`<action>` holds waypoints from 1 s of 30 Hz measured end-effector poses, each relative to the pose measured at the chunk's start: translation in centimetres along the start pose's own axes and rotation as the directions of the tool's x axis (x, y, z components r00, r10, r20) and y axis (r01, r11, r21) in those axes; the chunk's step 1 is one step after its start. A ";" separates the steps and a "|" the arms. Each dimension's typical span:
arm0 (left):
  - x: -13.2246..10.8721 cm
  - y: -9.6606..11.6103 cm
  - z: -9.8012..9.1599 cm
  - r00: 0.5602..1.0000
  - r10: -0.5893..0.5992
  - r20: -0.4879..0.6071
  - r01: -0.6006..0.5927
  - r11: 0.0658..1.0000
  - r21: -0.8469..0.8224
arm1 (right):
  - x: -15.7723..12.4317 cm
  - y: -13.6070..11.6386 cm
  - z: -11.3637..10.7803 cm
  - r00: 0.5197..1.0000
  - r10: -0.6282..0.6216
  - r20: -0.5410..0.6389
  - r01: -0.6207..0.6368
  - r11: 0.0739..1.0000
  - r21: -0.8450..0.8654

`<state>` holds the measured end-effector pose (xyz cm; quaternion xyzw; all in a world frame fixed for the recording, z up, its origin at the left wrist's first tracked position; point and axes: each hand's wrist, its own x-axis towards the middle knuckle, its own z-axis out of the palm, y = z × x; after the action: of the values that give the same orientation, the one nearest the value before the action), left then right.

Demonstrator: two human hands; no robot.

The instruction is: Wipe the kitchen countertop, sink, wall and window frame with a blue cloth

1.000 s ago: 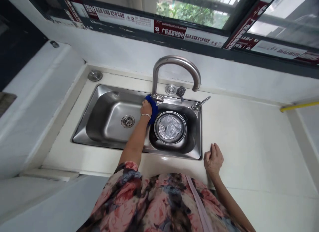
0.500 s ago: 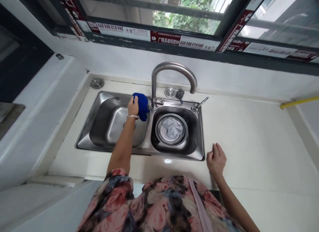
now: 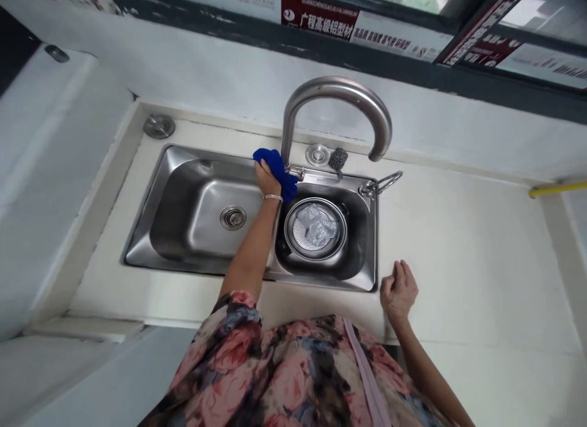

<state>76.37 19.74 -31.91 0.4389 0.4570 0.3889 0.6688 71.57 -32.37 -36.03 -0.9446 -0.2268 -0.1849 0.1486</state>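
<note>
My left hand (image 3: 268, 178) is closed on a blue cloth (image 3: 283, 176) at the base of the curved metal faucet (image 3: 337, 85). The cloth touches the lower faucet and hangs over the divider of the steel double sink (image 3: 151, 263). Its folds hide the faucet's foot. On the countertop (image 3: 463, 249), right of the sink, rests my right hand (image 3: 399, 290). Its fingers are curled together and nothing shows in them.
In the right basin sits a round perforated metal strainer (image 3: 300, 236) with a crumpled clear plastic bag (image 3: 316, 224). Behind the sink lie a steel scrubber (image 3: 338, 158) and a round drain cover (image 3: 317, 154). A small tap (image 3: 381, 183) stands at the sink's right corner.
My left hand has moved right with the blue cloth, from the left basin's back edge to the faucet base. The view has tipped down. My right hand stays in place.
</note>
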 end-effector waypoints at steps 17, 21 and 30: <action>-0.7 -0.8 -3.6 0.971 0.014 0.237 -0.232 0.268 0.935 | 0.2 -0.5 0.4 0.998 -0.003 -0.058 0.003 1.000 -0.001; -1.5 -0.3 -4.4 0.932 -0.043 0.359 -0.354 0.100 0.930 | 0.0 -0.7 0.5 0.998 0.025 -0.053 -0.025 1.000 0.003; -5.0 0.0 -6.4 0.807 -0.200 0.555 -0.579 -0.081 0.812 | -0.2 -0.7 0.9 0.998 0.028 -0.050 -0.027 0.999 0.034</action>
<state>68.83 16.58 -31.78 0.9286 0.3159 -0.1041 0.1644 71.36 -31.52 -36.74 -0.9401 -0.2130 -0.2026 0.1727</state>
